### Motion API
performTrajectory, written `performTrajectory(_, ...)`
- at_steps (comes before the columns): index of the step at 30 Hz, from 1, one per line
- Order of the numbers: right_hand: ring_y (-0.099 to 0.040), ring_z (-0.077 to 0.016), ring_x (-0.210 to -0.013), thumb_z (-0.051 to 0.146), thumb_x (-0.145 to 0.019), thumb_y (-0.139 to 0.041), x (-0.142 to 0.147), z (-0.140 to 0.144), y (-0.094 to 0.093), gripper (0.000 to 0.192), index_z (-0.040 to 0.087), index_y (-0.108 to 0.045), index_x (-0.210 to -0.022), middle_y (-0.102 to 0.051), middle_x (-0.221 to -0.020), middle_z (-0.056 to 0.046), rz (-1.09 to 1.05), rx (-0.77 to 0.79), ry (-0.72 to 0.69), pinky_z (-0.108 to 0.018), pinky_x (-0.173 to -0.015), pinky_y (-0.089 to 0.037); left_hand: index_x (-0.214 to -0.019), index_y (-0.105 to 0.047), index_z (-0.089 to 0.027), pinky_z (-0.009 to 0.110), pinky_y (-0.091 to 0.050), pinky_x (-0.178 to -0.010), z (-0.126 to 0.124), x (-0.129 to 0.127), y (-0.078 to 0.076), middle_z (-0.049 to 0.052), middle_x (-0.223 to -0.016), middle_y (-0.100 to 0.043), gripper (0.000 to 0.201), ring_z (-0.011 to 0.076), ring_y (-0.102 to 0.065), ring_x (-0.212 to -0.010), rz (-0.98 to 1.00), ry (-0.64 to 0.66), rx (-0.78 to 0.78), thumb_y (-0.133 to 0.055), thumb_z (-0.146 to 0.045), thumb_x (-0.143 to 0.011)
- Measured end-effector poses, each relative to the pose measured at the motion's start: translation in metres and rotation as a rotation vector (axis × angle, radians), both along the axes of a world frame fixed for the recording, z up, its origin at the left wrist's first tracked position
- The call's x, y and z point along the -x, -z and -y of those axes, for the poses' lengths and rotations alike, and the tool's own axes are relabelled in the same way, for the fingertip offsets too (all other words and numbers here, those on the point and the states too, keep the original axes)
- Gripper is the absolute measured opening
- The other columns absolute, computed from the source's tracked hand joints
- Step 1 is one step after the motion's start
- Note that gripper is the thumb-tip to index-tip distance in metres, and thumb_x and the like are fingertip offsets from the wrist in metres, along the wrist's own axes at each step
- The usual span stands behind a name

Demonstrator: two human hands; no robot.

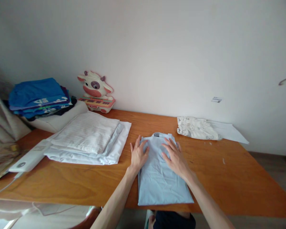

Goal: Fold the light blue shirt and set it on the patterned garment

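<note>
A light blue collared shirt (pixel 160 184), folded into a rectangle, lies flat on the wooden table (pixel 90 183) in front of me. Its collar points to the wall and its lower edge is close to the table's front edge. My left hand (pixel 138 154) rests on the shirt's upper left side, with fingers spread and partly over its edge. On the upper right part lies my right hand (pixel 175 158), its fingers spread on the cloth. Neither hand grips anything. Small wrinkles show across the shirt's middle.
Left of the shirt is a stack of folded white and grey cloths (pixel 85 133). Beyond it are blue folded clothes (pixel 39 93), a cow-shaped toy keyboard (pixel 96 92) and a white power strip-like device (pixel 30 159) with a cable. Patterned white cloth (pixel 196 128) and paper (pixel 228 131) lie back right.
</note>
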State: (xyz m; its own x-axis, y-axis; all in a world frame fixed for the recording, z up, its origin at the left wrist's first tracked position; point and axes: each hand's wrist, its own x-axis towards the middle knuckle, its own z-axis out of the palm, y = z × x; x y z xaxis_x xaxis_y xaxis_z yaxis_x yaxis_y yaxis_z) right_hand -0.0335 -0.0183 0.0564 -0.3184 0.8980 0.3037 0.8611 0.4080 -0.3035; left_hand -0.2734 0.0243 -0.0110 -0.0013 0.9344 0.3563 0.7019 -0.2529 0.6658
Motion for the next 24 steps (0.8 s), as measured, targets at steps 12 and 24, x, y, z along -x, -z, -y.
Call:
performTrajectory(12, -0.018, -0.046, -0.166, 0.056, -0.102, -0.06, 0.026, 0.038, 0.055, 0.076, 0.04, -0.031, -0.171, -0.026, -0.18, -0.004, 0.1, 0.1, 0.006, -0.08, -0.129, -0.012, -0.144, -0.065, -0.036, 0.078, -0.016, -0.129, 0.002, 0.0, 0.001, 0.01, -0.176, -0.038, 0.04, 0.0375, -0.037, -0.162, -0.073, 0.007, -0.008, -0.059, -0.041, -0.104)
performTrajectory(24, -0.072, -0.0153, -0.112, 0.025, -0.106, -0.057, 0.118, 0.111, -0.149, 0.028, 0.029, -0.069, -0.131, -0.08, -0.115, -0.001, -0.458, -0.028, -0.805, -0.035, -0.109, -0.056, -0.14, -0.068, -0.033, 0.076, -0.007, -0.131, 0.001, 0.001, 0.001, 0.012, -0.172, -0.046, 0.037, 0.035, -0.039, -0.161, 0.006, 0.013, -0.001, -0.052, -0.045, -0.108)
